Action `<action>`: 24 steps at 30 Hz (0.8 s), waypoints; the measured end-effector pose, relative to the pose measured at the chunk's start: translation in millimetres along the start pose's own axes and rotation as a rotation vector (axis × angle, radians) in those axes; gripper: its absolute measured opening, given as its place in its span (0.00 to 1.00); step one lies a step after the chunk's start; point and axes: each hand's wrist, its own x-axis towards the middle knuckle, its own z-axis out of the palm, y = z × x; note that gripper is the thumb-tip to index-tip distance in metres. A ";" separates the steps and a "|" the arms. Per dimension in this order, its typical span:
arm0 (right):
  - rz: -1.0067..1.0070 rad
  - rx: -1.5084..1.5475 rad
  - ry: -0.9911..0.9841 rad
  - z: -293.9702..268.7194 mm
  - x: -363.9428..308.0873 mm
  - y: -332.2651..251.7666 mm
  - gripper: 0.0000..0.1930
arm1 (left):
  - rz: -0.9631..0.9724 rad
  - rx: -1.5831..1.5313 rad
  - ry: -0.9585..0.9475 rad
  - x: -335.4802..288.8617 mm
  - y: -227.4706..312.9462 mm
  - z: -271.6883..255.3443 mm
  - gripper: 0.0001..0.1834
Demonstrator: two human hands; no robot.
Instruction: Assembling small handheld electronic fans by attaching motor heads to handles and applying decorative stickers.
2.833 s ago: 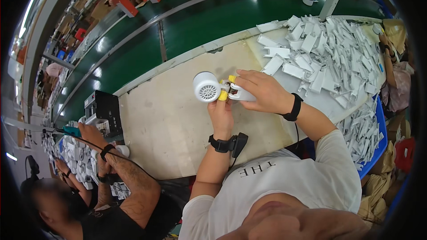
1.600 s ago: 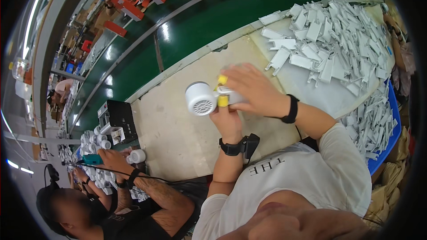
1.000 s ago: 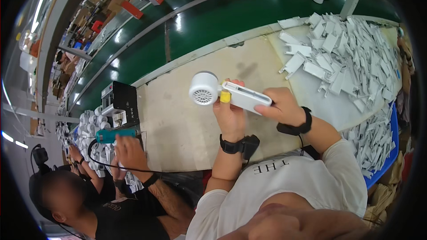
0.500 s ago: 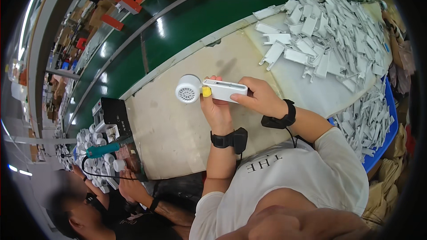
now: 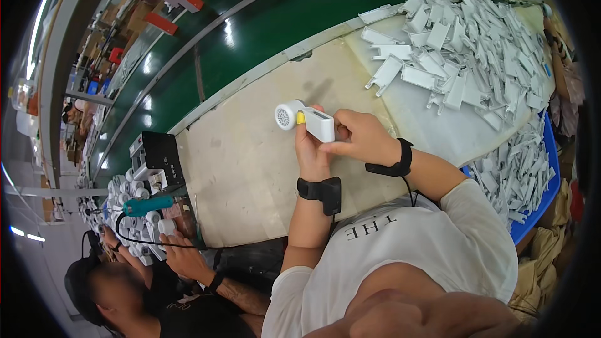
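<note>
A white handheld device with a round grilled head (image 5: pixel 287 116) and a box-shaped handle (image 5: pixel 321 128) is held up over the table. My left hand (image 5: pixel 309 155) grips it from below near the neck, a yellow wrap (image 5: pixel 301 117) covering one fingertip there. Around the handle's other end, my right hand (image 5: pixel 369 138) is closed, thumb low and fingers behind. A dark slot runs along the handle's upper side. The fingers behind the device are partly hidden.
White plastic housings (image 5: pixel 451 50) lie heaped at the far right, with more in a blue bin (image 5: pixel 553 169) beside me. A green conveyor (image 5: pixel 250 50) runs behind the table (image 5: pixel 244 175). At left, a co-worker's hand (image 5: pixel 188 260) is near a teal power screwdriver (image 5: pixel 148 205) and a black box (image 5: pixel 164 159).
The device has moved a little to the right and turned in my hands, so the handle's end faces nearer to me. Both hands still hold it. The co-worker's head has risen.
</note>
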 end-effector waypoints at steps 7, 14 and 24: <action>-0.124 -0.025 0.132 -0.5 -0.1 -13.8 0.28 | -0.039 0.079 0.013 -6.6 3.6 13.5 0.17; -0.300 -0.020 0.085 -4.8 0.7 -2.6 0.24 | 0.147 0.055 -0.003 1.0 2.7 7.9 0.17; -0.182 -0.338 -0.370 -101.7 -12.1 -4.1 0.19 | 0.715 2.282 0.710 -18.2 184.9 -51.1 0.21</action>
